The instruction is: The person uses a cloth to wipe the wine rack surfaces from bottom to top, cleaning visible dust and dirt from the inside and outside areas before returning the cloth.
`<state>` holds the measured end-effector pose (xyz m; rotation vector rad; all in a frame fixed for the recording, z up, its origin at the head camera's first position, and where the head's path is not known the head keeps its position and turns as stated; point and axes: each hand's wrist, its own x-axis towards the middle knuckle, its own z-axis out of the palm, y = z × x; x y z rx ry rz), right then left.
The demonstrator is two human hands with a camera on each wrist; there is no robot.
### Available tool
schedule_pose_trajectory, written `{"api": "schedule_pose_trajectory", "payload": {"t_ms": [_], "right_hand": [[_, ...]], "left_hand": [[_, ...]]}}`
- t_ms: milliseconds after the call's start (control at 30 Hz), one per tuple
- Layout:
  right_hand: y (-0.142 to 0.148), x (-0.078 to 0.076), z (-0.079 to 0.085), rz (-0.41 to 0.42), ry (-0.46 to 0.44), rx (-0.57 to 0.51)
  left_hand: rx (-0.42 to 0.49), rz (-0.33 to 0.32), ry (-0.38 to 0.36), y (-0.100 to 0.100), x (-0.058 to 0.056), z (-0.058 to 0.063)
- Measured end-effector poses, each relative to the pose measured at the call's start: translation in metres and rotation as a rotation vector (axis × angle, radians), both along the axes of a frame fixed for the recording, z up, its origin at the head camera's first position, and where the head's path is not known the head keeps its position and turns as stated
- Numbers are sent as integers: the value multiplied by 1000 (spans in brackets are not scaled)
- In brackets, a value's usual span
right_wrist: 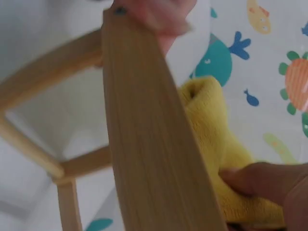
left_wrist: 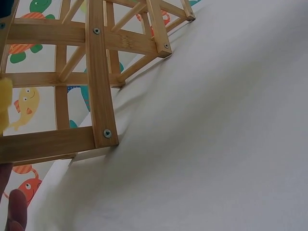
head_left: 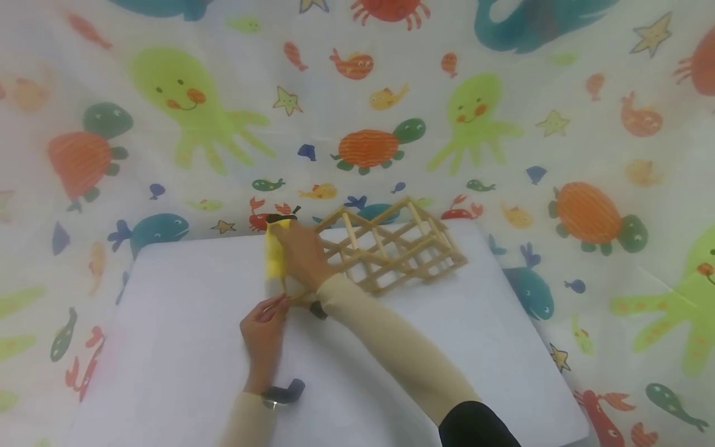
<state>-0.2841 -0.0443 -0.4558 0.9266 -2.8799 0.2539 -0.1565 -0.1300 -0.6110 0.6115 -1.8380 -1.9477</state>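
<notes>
A wooden lattice rack (head_left: pixel 350 230) with crossed slats and screwed joints stands spread out on the white table. My right hand (head_left: pixel 306 251) holds a yellow cloth (head_left: pixel 275 254) against the rack's left end. In the right wrist view, the thumb (right_wrist: pixel 269 180) presses the cloth (right_wrist: pixel 211 120) beside a broad slat (right_wrist: pixel 144 120). Lower down, my left hand (head_left: pixel 264 335) pinches the rack's near left corner between thumb and fingers. The left wrist view shows the rack's slats (left_wrist: pixel 99 72) and only a bit of that hand's fingers (left_wrist: pixel 17 209).
The white table (head_left: pixel 184 323) reaches back to a curtain (head_left: pixel 324 124) printed with sea animals. A black wrist strap (head_left: pixel 285 392) sits on the left arm, and a black band (head_left: pixel 480 425) wraps the right sleeve. The rack's far end lies toward the table's back right.
</notes>
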Motion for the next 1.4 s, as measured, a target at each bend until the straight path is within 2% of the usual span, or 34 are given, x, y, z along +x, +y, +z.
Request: {"api": "schedule_pose_trajectory", "payload": {"t_ms": [100,200,300,400,500,667,767,867,933,1000,1100,1233,1300,1400], "right_hand": [[-5,-1,-9,112,-69,8],[-11,-4,-20,143,-58,32],[-14,-9,-25,86,-19,52],[-12,-13,-23,22,23,64],[-7,-13,-15,-20,42,69],[-2,-14,1,-67,36,-2],[-3,-17,0,8,-17,-14],[-7,-19,-11,109,-80,51],[-9,-20,-18,135,-82,114],[-9,-20,-21,112,-34,165],[-7,-20,-17,19,43,204],[-4,-19,-7,-96,43,185],[-4,-18,-5,-107,15,155],[-4,-18,-8,-48,-35,107]], "left_hand": [[13,-1,1,-2,-1,-3],[4,-6,-1,-3,-3,-5],[7,-12,5,-5,-6,-4],[4,-20,10,-8,-9,-2],[-8,-19,12,-9,-9,-1],[-42,-17,22,-10,-11,2],[-30,-9,36,-11,-12,2],[8,-12,44,-10,-13,0],[35,-22,45,-8,-13,0],[47,-32,43,-6,-13,-1],[17,-34,27,-6,-13,-1],[-37,-20,5,-8,-13,0],[-42,-15,9,-9,-12,0],[-37,-10,21,-9,-10,0]]}}
